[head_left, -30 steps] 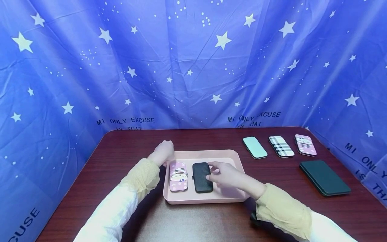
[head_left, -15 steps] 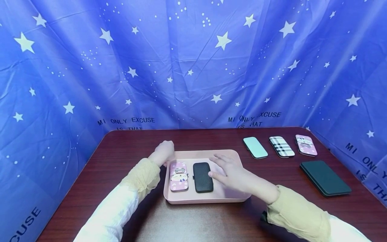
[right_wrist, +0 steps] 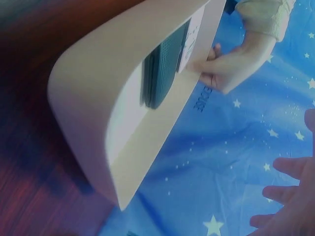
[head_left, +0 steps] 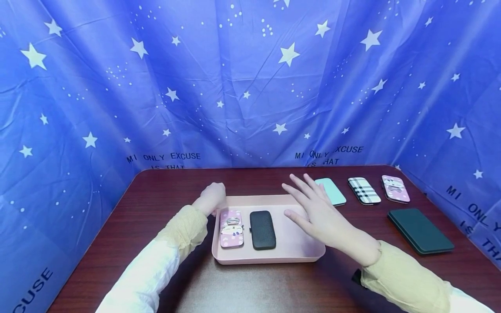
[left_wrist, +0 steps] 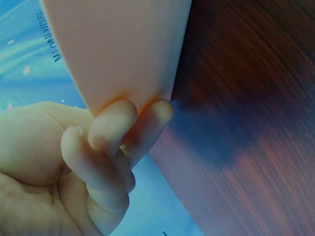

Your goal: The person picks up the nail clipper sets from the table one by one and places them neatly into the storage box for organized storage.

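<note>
My left hand [head_left: 212, 198] grips the far left corner of a pink tray [head_left: 270, 260]. In the left wrist view its curled fingers [left_wrist: 114, 123] press against the tray's outer wall [left_wrist: 123, 44]; the thumb is hidden there. Inside the tray lie a pink case with a cartoon print [head_left: 232, 229] and, to its right, a black textured case [head_left: 263, 230]. Over the tray's right side, my right hand [head_left: 318, 213] is held with fingers spread and nothing in it. It partly covers a mint-green case [head_left: 335, 193] in the head view.
Along the back right of the dark wood table [head_left: 176, 182] lie a plaid case [head_left: 364, 191] and another pink printed case [head_left: 395, 188]. A larger dark green case [head_left: 420, 230] sits nearer, by the right edge. A blue starry curtain [head_left: 235, 87] hangs behind.
My right hand has left the black case, moving right and away while its fingers spread. The left hand stays on the tray's corner, and the cases have not moved.
</note>
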Demonstrator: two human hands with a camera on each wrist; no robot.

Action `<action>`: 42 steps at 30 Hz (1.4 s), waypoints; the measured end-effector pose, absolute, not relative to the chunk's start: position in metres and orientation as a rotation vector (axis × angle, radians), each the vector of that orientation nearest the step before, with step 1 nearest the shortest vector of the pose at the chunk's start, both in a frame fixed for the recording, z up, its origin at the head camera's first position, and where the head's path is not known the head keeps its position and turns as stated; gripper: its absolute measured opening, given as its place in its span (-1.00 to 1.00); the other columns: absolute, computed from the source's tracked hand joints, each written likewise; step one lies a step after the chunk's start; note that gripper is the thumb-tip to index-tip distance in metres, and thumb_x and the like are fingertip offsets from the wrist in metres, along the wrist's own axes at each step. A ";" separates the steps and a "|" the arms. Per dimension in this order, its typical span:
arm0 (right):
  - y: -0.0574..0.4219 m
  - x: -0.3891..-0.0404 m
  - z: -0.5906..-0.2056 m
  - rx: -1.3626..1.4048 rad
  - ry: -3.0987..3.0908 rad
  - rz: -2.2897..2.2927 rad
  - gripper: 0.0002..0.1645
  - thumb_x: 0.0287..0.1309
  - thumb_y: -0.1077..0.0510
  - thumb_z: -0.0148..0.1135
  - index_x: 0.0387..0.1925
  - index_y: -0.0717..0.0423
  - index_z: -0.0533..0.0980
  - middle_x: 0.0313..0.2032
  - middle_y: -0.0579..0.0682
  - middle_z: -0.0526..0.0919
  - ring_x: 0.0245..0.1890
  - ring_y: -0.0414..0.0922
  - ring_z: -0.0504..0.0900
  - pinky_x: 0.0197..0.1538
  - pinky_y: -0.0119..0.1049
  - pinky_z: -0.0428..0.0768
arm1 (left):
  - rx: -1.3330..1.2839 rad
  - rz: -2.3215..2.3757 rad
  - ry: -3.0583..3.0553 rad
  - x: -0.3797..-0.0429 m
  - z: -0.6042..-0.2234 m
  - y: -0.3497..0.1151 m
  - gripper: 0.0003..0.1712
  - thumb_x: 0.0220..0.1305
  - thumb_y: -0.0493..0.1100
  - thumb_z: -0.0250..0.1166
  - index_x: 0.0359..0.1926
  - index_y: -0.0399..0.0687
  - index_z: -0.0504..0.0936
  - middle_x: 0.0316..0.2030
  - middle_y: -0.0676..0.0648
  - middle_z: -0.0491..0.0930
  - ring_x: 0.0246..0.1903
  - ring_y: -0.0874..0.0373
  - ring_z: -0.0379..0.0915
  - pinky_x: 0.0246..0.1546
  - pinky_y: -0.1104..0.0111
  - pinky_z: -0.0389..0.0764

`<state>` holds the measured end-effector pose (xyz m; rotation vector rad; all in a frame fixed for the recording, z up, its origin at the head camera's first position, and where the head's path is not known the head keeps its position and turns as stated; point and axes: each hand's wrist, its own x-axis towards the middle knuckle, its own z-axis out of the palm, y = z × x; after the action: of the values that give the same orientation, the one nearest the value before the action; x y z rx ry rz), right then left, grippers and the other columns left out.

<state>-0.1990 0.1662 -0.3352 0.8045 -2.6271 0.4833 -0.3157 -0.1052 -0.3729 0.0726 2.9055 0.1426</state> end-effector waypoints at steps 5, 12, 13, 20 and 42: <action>0.177 -0.198 -0.330 0.767 -2.608 0.421 -0.26 0.21 -0.17 0.15 0.36 -0.09 0.23 0.44 0.01 0.07 0.46 0.13 -0.12 0.39 0.30 -0.10 | 0.064 0.114 2.890 -0.318 -0.375 -0.105 -0.57 -0.28 -0.49 0.39 -0.24 -0.32 0.55 -0.37 -0.28 0.59 -0.65 0.07 0.55 -0.77 0.38 0.58; 0.195 -0.198 -0.323 0.713 -2.582 0.353 -0.24 0.20 -0.19 0.15 0.38 -0.13 0.20 0.44 0.03 0.06 0.45 0.15 -0.12 0.36 0.37 -0.19 | 0.048 0.141 2.883 -0.318 -0.375 -0.106 -0.62 -0.23 -0.48 0.37 -0.26 -0.31 0.55 -0.36 -0.28 0.61 -0.74 0.13 0.54 -0.79 0.40 0.57; 0.197 -0.197 -0.322 0.704 -2.583 0.348 -0.24 0.20 -0.19 0.15 0.38 -0.13 0.20 0.44 0.03 0.06 0.45 0.15 -0.12 0.36 0.37 -0.20 | 0.049 0.142 2.883 -0.318 -0.376 -0.106 -0.63 -0.22 -0.48 0.36 -0.26 -0.31 0.55 -0.36 -0.28 0.61 -0.74 0.13 0.54 -0.79 0.40 0.57; 0.217 -0.194 -0.312 0.627 -2.600 0.386 -0.22 0.20 -0.18 0.17 0.39 -0.15 0.17 0.45 0.06 0.03 0.46 0.16 -0.18 0.37 0.36 -0.28 | 0.059 0.141 2.892 -0.317 -0.374 -0.107 -0.63 -0.22 -0.47 0.35 -0.25 -0.31 0.55 -0.39 -0.27 0.61 -0.74 0.13 0.53 -0.79 0.41 0.57; 0.299 -0.210 -0.316 0.275 -2.678 0.426 -0.15 0.24 -0.20 0.08 0.44 -0.07 0.03 0.45 0.24 -0.12 0.43 0.28 -0.33 0.25 0.49 -0.42 | 0.073 0.159 2.900 -0.317 -0.373 -0.106 -0.67 -0.22 -0.47 0.33 -0.29 -0.30 0.55 -0.39 -0.27 0.61 -0.72 0.11 0.54 -0.79 0.39 0.57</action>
<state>-0.2096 0.2986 -0.3155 0.2751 -2.6785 0.4256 -0.3167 -0.1064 -0.3731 0.0730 2.8999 0.1592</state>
